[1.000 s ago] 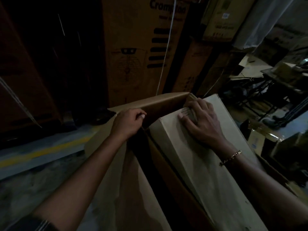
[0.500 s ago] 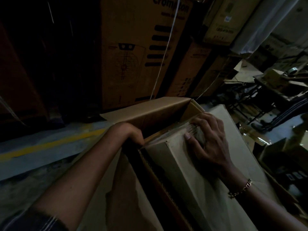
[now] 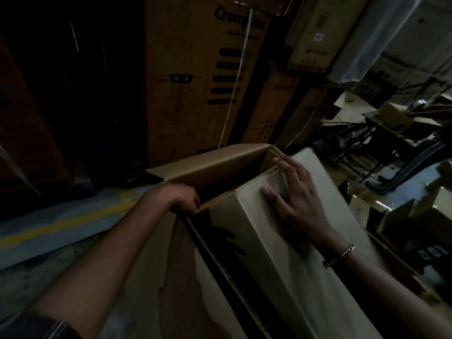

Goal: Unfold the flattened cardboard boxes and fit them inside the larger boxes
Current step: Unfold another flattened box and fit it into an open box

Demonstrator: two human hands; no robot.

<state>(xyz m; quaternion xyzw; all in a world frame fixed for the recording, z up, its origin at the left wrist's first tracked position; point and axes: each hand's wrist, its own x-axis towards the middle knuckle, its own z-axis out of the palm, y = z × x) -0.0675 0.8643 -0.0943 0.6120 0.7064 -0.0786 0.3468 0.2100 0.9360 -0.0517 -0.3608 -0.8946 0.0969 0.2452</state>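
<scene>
A large brown cardboard box [image 3: 215, 165] stands open in front of me, its far flap raised. A paler unfolded box [image 3: 276, 260] lies slanted inside it, its upper end near the far right corner. My left hand [image 3: 182, 198] grips the larger box's left rim, fingers curled over the edge and partly hidden inside. My right hand [image 3: 297, 199] rests flat with spread fingers on the top face of the paler box, near a printed label. A gold bracelet sits on that wrist.
Tall printed cartons [image 3: 195, 77] are stacked right behind the box. A yellow line [image 3: 61, 226] runs across the grey floor at left. Smaller boxes [image 3: 411, 223], flattened cardboard and a table's dark legs [image 3: 362, 152] crowd the right side. The scene is very dim.
The paler box has sunk deeper into the large one under my right hand. My left hand has slipped from the top of the rim to curl over its edge.
</scene>
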